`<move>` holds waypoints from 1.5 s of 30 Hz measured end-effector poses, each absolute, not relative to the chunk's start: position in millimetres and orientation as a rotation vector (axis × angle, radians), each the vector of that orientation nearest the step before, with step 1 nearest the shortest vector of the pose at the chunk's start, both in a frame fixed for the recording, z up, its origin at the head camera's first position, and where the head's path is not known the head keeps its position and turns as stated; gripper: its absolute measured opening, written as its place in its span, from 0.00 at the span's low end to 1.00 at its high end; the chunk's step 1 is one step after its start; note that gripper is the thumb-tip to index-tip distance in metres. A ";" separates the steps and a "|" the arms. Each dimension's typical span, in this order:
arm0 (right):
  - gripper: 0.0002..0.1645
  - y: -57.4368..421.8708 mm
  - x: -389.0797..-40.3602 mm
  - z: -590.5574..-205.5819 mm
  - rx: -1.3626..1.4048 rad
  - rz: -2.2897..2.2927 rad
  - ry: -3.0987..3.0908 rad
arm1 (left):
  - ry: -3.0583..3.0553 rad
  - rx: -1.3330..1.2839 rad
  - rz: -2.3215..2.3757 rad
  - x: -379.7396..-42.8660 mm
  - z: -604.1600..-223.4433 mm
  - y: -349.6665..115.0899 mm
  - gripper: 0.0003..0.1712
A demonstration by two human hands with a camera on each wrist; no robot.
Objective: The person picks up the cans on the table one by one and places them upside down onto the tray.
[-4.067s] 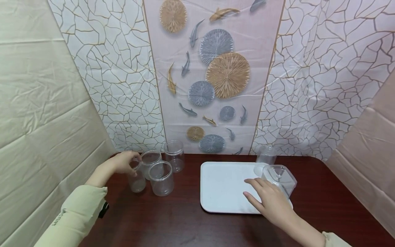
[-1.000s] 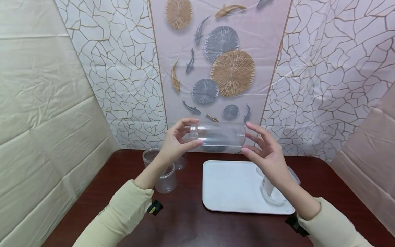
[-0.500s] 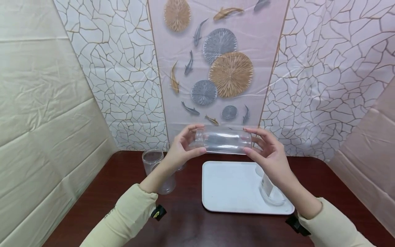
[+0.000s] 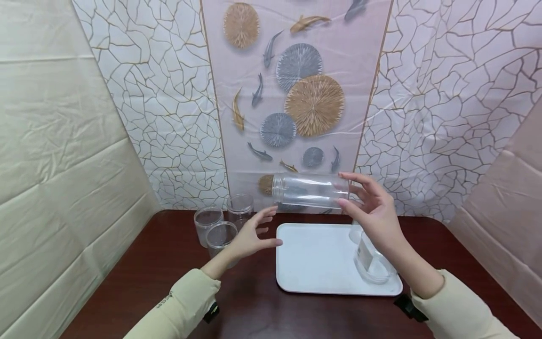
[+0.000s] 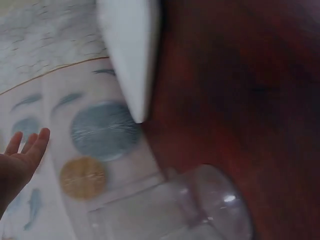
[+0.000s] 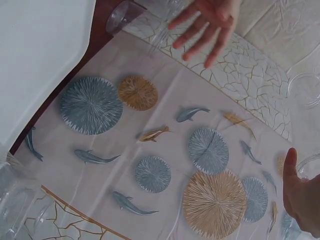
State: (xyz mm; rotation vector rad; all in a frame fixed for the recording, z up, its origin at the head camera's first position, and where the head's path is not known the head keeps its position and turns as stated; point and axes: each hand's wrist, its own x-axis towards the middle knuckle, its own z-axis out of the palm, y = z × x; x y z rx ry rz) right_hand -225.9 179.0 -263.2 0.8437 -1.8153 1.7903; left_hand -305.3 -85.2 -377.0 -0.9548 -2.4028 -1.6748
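Note:
My right hand (image 4: 377,214) holds a clear cylindrical plastic jar (image 4: 311,190) by its base end, fingers above and thumb below. The jar lies sideways in the air over the back of the white tray (image 4: 315,259), its threaded mouth pointing left. Nothing is visible inside it. My left hand (image 4: 250,238) is below and left of that mouth, apart from the jar, with spread fingers and nothing in them. In the right wrist view, the left hand (image 6: 212,25) appears at the top and the right hand (image 6: 302,197) at the right edge.
Three clear jars stand on the dark red table at left: one in front (image 4: 220,233), partly behind my left forearm, one further left (image 4: 207,223), one behind (image 4: 240,205). Clear containers (image 4: 374,268) occupy the tray's right end, partly hidden by my right hand. Fabric walls surround the table.
Earlier the left hand was at the jars on the left; then both hands held one jar sideways. Since half a second ago, the left hand has released it and dropped lower; the right hand keeps it.

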 end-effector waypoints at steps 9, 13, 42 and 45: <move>0.27 182.2 -230.0 -264.2 0.786 1.763 -1.871 | -2.781 -0.989 -1.012 -305.8 -411.9 -71.6 0.62; 0.27 184.1 -232.4 -264.1 0.762 1.764 -1.876 | -2.882 -0.995 -0.830 -305.2 -418.0 -65.2 0.65; 0.27 194.8 -275.5 -259.6 0.520 1.359 -2.155 | -3.346 -0.772 -0.467 -316.0 -438.6 -60.0 0.69; 0.27 194.4 -279.9 -261.7 0.505 1.319 -2.196 | -3.366 -0.757 -0.452 -316.5 -436.9 -59.3 0.69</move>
